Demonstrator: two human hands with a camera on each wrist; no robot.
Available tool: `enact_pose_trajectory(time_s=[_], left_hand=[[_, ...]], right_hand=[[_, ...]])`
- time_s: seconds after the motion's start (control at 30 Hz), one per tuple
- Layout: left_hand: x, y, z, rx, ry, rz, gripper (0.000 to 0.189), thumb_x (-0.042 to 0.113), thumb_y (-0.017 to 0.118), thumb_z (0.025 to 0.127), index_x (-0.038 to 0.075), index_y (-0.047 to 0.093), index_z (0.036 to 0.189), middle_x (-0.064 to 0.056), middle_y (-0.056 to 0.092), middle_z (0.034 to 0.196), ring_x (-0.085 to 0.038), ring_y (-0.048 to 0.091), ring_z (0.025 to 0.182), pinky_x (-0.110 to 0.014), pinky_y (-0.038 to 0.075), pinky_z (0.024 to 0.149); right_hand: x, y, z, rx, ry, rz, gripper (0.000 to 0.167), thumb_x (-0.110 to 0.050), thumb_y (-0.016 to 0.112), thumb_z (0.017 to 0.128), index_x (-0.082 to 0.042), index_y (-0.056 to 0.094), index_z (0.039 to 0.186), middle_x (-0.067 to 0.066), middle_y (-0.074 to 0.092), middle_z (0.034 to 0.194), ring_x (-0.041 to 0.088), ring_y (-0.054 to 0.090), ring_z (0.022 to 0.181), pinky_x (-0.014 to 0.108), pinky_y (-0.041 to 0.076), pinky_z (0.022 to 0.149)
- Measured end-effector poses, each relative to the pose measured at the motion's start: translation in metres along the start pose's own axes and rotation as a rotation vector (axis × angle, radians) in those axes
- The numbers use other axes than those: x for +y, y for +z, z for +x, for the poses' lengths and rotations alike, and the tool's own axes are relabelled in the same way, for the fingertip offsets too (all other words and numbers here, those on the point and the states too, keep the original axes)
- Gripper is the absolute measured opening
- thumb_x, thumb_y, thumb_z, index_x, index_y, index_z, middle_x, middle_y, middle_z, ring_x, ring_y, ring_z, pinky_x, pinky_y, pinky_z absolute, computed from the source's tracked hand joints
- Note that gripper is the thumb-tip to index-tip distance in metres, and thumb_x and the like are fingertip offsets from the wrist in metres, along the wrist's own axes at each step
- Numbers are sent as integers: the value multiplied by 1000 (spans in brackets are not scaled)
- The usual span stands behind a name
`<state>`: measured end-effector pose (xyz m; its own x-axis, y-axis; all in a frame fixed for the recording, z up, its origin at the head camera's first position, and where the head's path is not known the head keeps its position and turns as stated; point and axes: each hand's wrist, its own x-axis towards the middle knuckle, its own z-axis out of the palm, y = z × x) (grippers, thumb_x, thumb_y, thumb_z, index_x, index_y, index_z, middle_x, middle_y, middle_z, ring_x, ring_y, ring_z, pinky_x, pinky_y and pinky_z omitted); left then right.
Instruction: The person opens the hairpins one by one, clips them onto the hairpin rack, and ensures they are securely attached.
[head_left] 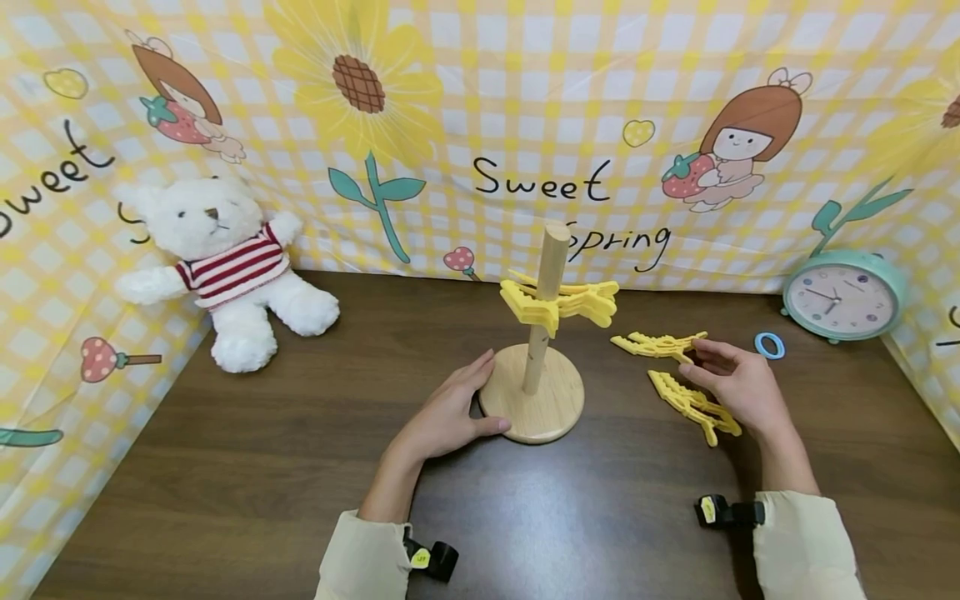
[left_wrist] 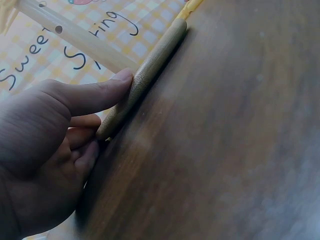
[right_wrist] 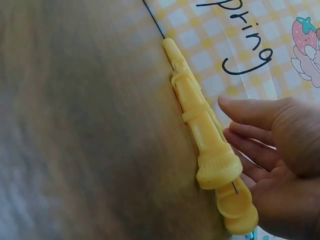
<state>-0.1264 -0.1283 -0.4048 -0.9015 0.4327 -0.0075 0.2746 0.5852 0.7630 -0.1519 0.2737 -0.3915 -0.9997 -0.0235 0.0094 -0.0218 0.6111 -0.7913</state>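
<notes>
A round-based wooden stand [head_left: 553, 250] has yellow plastic clips [head_left: 600, 302] around its upright post. My left hand [head_left: 450, 408] holds the rim of the round base [left_wrist: 150, 65], thumb on top and fingers at the side. Two more yellow clips lie on the table right of the stand: a far clip [head_left: 652, 344] and a near clip [head_left: 693, 405]. My right hand [head_left: 738, 387] is at the handle end of the far clip, thumb and fingers apart. In the right wrist view the near clip [right_wrist: 205, 125] hides the far one, so contact cannot be told.
A light-blue ring [head_left: 769, 345] lies right of the right hand. A green alarm clock [head_left: 842, 298] stands at the back right. A white teddy bear [head_left: 240, 267] in a striped shirt sits at the back left. Checked cloth [head_left: 420, 225] rises behind the table.
</notes>
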Motion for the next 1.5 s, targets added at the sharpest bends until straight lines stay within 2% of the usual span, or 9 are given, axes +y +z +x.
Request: enact_pose_trajectory(time_s=[0.33,0.47,0.57,0.67,0.87,1.1,1.2,1.33,1.5], left_hand=[[0,2,0,-2,0,-8,89,26,82,88,-2,33,156,-11,24,166,-32,21,152,-52,23,119],[0,3,0,-5,-1,-7,89,26,82,88,-2,33,156,-10,24,166,-32,21,152,-52,22,119],[1,3,0,-6,-2,-10,89,26,82,88,-2,33,156,-10,24,166,-32,21,152,-52,22,119],[2,3,1,-6,-2,-13,89,26,82,88,-2,33,156,-10,23,167,-32,20,152,-52,22,119],[2,2,1,-6,-3,-15,89,26,82,88,-2,32,157,-9,23,167,-31,20,152,-52,22,119],[0,3,0,-11,-29,-13,91,27,82,88,1,31,158,-6,22,167,-28,19,152,-50,21,120],[0,2,-1,-8,-30,-12,90,26,82,87,0,32,157,-8,22,167,-29,19,152,-51,21,120],[0,2,-1,-8,-28,-5,91,26,82,87,-1,31,157,-8,22,167,-29,20,152,-51,21,119],[1,1,1,-2,-15,-5,90,26,82,87,-2,32,157,-9,23,167,-31,20,152,-51,21,119]], right_hand=[[1,4,5,11,24,-72,49,-15,71,97,8,57,137,30,61,127,45,60,117,11,46,74],[1,3,5,-15,31,-95,53,-15,72,96,10,55,139,33,58,130,48,59,118,32,55,85],[1,1,6,-45,28,-112,55,-14,73,95,12,53,140,35,56,133,50,57,120,52,52,93],[2,1,7,-58,30,-126,55,-15,74,94,12,54,138,36,54,135,51,56,121,58,49,95],[3,3,8,-36,39,-131,52,-16,74,94,9,57,136,33,57,133,46,58,119,50,52,92],[5,1,4,-19,10,-84,51,-20,73,96,8,58,136,31,61,128,42,62,114,15,49,74],[4,1,3,16,-3,-44,50,-19,73,95,8,60,135,30,63,124,21,67,102,13,50,71],[2,-1,1,75,-30,10,47,-15,74,94,8,61,133,29,64,124,-9,57,91,11,50,72],[-2,-3,1,130,-91,87,44,-10,74,93,10,62,131,11,68,115,-9,60,93,11,51,75]])
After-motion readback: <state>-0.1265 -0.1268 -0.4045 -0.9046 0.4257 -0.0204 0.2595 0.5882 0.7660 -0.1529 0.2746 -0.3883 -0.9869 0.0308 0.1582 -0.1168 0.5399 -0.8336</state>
